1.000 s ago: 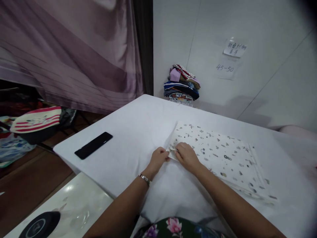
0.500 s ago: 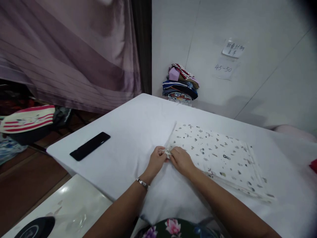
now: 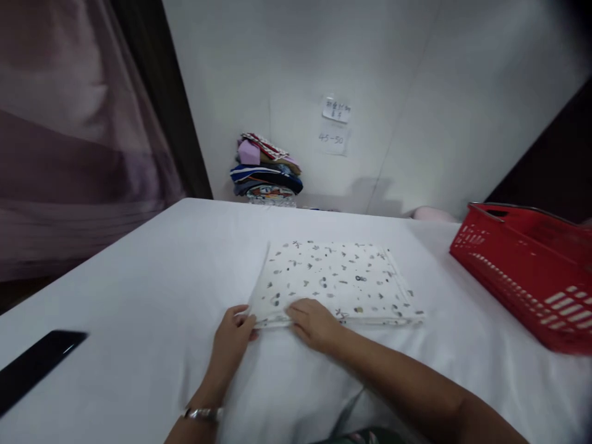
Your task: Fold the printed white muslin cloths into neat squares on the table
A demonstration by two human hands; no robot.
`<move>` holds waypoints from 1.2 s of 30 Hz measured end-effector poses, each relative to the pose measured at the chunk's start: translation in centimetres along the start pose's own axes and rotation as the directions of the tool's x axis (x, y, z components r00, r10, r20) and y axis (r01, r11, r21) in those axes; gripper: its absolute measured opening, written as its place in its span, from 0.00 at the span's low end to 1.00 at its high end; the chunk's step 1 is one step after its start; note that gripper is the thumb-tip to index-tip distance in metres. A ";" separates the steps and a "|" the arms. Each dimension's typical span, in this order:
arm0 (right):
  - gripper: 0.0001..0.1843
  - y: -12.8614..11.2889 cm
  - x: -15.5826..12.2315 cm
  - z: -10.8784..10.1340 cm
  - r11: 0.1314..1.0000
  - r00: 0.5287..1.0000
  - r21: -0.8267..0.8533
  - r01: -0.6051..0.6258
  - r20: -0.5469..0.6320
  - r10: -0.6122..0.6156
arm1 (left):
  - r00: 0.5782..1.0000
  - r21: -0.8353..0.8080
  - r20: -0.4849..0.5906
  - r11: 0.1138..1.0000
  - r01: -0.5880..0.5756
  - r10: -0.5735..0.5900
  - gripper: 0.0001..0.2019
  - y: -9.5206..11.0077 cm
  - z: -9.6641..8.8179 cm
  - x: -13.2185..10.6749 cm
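Note:
A folded white cloth (image 3: 324, 274) with a small grey and dark print lies flat on the white-covered table (image 3: 185, 271). My left hand (image 3: 235, 333) pinches the cloth's near left corner between thumb and fingers. On the near edge, a little to the right, my right hand (image 3: 312, 322) rests with its fingers bent and pressed together on the cloth. Its fingertips are partly hidden, so I cannot see how much fabric they hold.
A red plastic basket (image 3: 527, 271) stands on the right of the table. A black phone (image 3: 37, 364) lies at the left. Beyond the far edge is a stack of folded clothes (image 3: 267, 169) against the wall, with paper notes (image 3: 335, 126) above.
My view has swung right, bringing the red basket into sight. My right hand has moved off the corner, along the near edge to the right. The corner now lies flatter.

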State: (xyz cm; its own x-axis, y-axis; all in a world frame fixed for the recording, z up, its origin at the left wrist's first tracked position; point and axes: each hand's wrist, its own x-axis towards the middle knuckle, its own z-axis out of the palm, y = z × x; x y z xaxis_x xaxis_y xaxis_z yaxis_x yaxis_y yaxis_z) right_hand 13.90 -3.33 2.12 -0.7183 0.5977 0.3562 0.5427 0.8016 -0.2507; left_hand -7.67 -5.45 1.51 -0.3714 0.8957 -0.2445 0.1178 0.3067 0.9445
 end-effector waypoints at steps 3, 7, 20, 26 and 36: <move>0.15 3.7 -6.1 -2.5 0.990 0.988 -0.060 -0.125 -0.099 0.119 | 0.999 -0.019 -0.039 1.000 -0.005 0.004 0.21 0.2 -0.6 0.3; 0.17 7.8 -15.8 -6.1 0.909 0.909 -0.149 -0.390 -0.219 0.354 | 0.999 0.053 -0.042 0.998 0.019 -0.017 0.23 0.8 -1.3 0.4; 0.28 11.7 -20.9 -11.1 0.170 0.205 0.454 -0.875 0.029 0.978 | 0.994 0.361 0.105 0.932 -0.023 -0.016 0.24 1.0 -2.1 2.1; 0.27 12.4 -19.0 -11.8 -0.065 0.106 0.533 -0.843 0.284 0.953 | 0.992 0.465 0.106 0.878 -0.109 0.067 0.23 0.9 -2.1 1.8; 0.21 13.3 -19.1 -11.6 -0.062 0.089 0.463 -0.884 0.298 0.950 | 0.987 0.452 0.112 0.878 -0.155 0.117 0.27 1.3 -1.6 1.3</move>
State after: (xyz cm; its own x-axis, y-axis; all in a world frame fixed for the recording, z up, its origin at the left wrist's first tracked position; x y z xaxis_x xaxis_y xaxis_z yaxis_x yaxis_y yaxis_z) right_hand 39.83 -4.25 2.41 0.3221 0.8191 -0.4747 0.3995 -0.5722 -0.7163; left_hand -9.52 -4.42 2.76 -0.2495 0.9558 -0.1556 0.5775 0.2759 0.7684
